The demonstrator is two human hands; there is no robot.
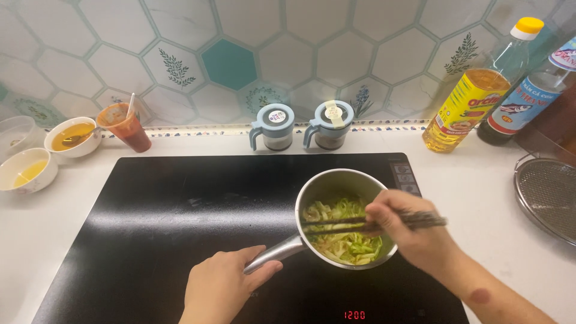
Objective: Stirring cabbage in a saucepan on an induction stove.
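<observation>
A small steel saucepan (pixel 333 180) stands on the right half of a black induction cooktop (pixel 180 222). It holds chopped green and pale cabbage (pixel 345 243). My left hand (pixel 222 288) grips the pan's metal handle (pixel 273 257) at the front left. My right hand (pixel 402 231) holds dark chopsticks (pixel 336 225) that lie across the pan with their tips in the greens.
Two white bowls (pixel 27 171) of yellow liquid and a cup of red sauce (pixel 126 127) sit at the back left. Two lidded seasoning jars (pixel 273 127) stand behind the cooktop. Bottles of oil (pixel 474 99) and dark sauce (pixel 528 96) stand at the back right, a wire strainer (pixel 549 195) on the right.
</observation>
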